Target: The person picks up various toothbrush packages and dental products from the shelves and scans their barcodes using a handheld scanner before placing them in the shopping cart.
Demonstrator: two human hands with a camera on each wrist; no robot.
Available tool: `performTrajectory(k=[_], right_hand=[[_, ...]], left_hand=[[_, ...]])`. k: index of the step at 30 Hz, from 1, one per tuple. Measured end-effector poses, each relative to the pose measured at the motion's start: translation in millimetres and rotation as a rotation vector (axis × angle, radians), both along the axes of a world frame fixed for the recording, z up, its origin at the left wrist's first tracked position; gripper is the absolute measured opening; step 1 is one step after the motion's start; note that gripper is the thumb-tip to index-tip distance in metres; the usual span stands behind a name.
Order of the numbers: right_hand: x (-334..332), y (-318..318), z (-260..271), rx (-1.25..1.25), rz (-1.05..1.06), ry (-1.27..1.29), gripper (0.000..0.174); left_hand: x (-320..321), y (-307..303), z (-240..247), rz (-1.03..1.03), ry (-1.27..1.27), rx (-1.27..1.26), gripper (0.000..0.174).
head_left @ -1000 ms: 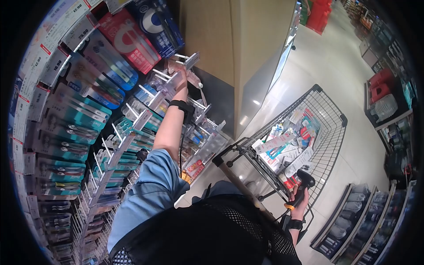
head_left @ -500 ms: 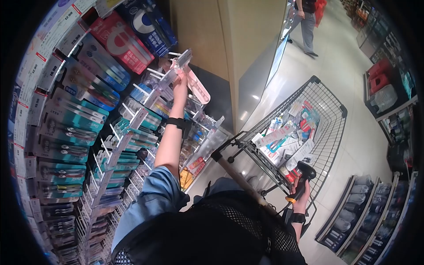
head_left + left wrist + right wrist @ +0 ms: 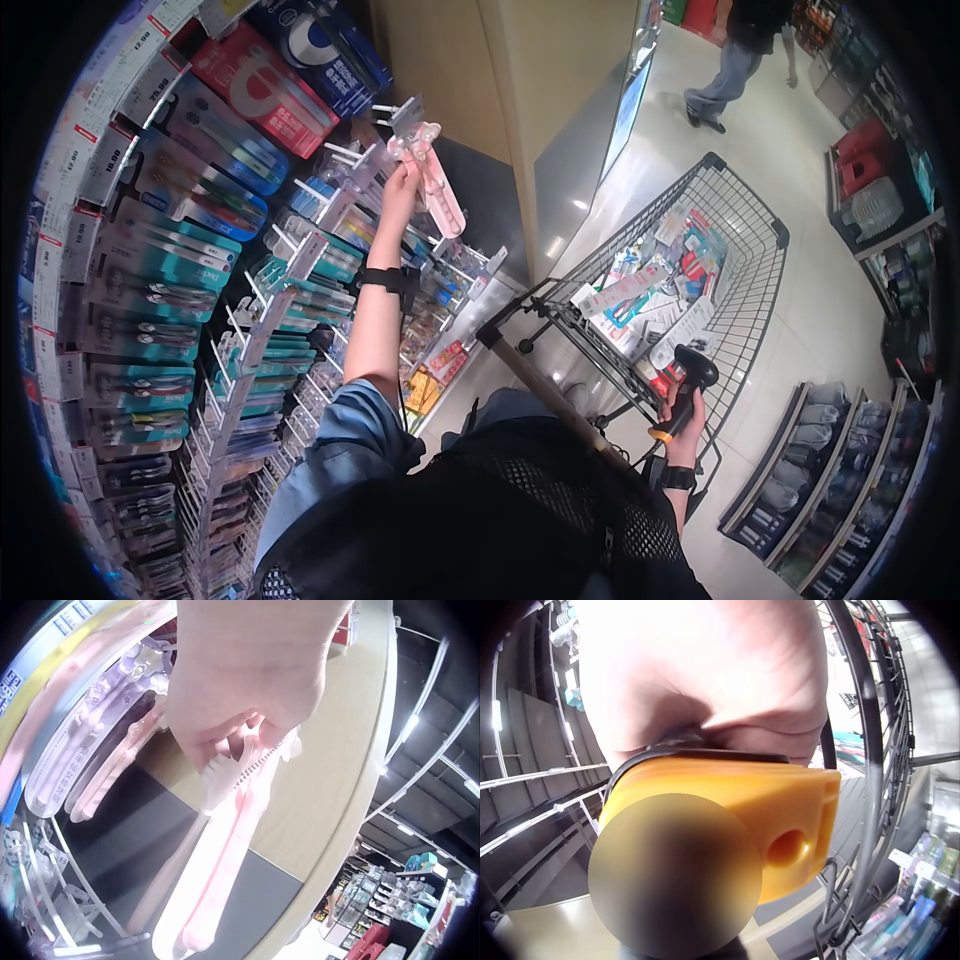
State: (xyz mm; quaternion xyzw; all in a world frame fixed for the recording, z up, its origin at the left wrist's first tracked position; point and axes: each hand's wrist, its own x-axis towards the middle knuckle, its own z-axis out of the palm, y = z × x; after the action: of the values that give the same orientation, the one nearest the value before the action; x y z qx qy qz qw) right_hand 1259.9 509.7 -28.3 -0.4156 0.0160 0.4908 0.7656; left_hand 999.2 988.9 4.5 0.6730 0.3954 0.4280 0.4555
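Observation:
In the head view my left hand [image 3: 398,203] pinches a long pink packaged item [image 3: 440,195] beside the end of a shelf hook. Up close in the left wrist view, the fingers of the left hand [image 3: 251,682] are curled on the top of the pink item [image 3: 225,855], which hangs down. Purple and pink packs [image 3: 75,754] hang to its left. My right hand [image 3: 686,425] grips a black and yellow handheld scanner [image 3: 690,385] over the cart's near end. Its yellow base [image 3: 795,825] fills much of the right wrist view.
A wire shopping cart [image 3: 745,330] holds several packaged goods [image 3: 650,285]. Racks of hanging toothbrush packs [image 3: 160,310] line the left, next to a beige panel [image 3: 450,70]. A person [image 3: 740,60] is in the aisle at the top, and low shelves [image 3: 810,460] stand at lower right.
My left hand has drawn back slightly from the hooks with the pink item, now more fully in view. The right hand still grips the scanner. A person has appeared in the aisle and moved right.

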Motion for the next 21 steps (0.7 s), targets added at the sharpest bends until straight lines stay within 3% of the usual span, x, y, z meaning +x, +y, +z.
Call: performTrajectory(k=[3, 5, 10, 13, 17, 21], right_hand=[[0.4, -0.2, 1.6, 0.007, 0.012, -0.017, 0.039], [2.6, -2.4, -2.4, 0.007, 0.019, -0.034, 0.039], [2.0, -2.0, -0.4, 0.014, 0.020, -0.027, 0.040], [1.1, -0.8, 1.9, -0.001, 0.015, -0.031, 0.040], [1.4, -1.2, 1.2, -0.015, 0.013, -0.025, 0.040], [1.7, -0.9, 0.2, -0.020, 0.015, -0.030, 0.039]], left_hand=[[-4.3, 3.5, -14.5, -0.033, -0.041, -0.047, 0.021], [-3.4, -12.3, -5.3, 0.009, -0.093, -0.248, 0.021], [-15.0, -12.7, -23.7, 0.056, -0.072, -0.286, 0.021], [-14.7, -24.5, -18.1, 0.162, -0.275, -0.499, 0.021], [-30.4, -13.2, -37.4, 0.086, -0.496, -0.689, 0.027], [-33.6, -12.8, -39.2, 0.110, -0.512, -0.709, 0.028]])
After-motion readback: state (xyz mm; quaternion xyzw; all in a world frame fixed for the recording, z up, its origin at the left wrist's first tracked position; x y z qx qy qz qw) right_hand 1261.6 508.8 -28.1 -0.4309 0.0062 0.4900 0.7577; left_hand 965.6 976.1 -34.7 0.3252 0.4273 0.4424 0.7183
